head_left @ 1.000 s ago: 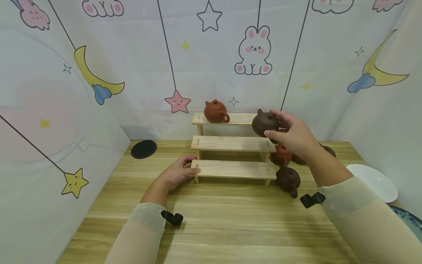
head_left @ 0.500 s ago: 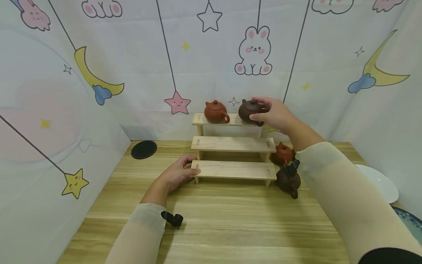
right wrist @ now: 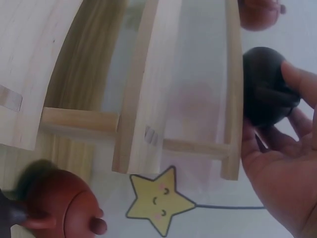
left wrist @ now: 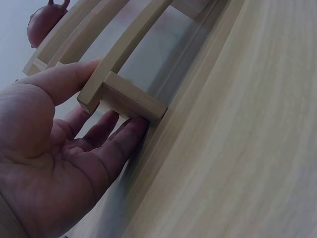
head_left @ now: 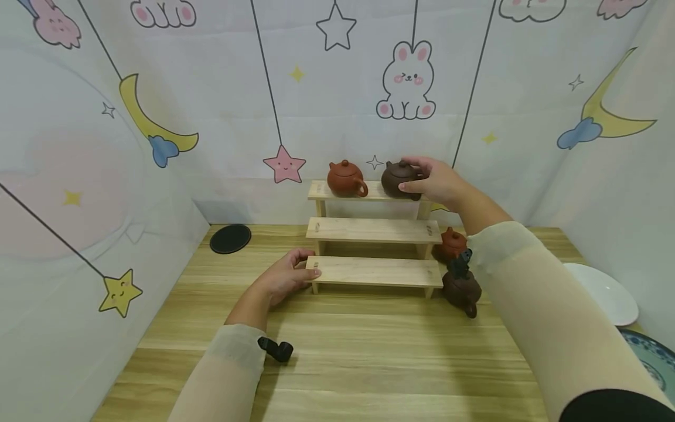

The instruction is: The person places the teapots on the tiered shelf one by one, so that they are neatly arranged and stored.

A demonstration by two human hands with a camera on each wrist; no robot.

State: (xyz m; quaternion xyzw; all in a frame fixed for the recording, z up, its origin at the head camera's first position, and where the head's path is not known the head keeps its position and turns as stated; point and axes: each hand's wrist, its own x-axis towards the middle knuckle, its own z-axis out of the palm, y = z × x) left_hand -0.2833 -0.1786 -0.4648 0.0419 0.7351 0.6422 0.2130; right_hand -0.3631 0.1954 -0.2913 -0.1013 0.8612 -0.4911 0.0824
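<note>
A three-tier wooden stand (head_left: 374, 230) stands on the table. On the left end of its top step sits a reddish-brown teapot (head_left: 345, 179). Beside it, toward the right end, a dark brown teapot (head_left: 398, 179) rests on the same step. My right hand (head_left: 440, 183) holds this dark teapot from the right, thumb in front and fingers behind; the right wrist view shows the teapot (right wrist: 267, 89) against the step. At the lowest step's left end, my left hand (head_left: 285, 276) grips the stand, its thumb on the board and its fingers by the leg (left wrist: 131, 96).
Right of the stand, another reddish teapot (head_left: 452, 243) and a dark teapot (head_left: 463, 293) stand on the table, partly behind my right sleeve. A white plate (head_left: 606, 293) and a blue-patterned dish (head_left: 651, 354) lie at far right. A black disc (head_left: 230, 239) lies at left.
My right hand has carried the dark teapot leftward and onto the top step, where it has stayed over the last half second. The left hand has not moved.
</note>
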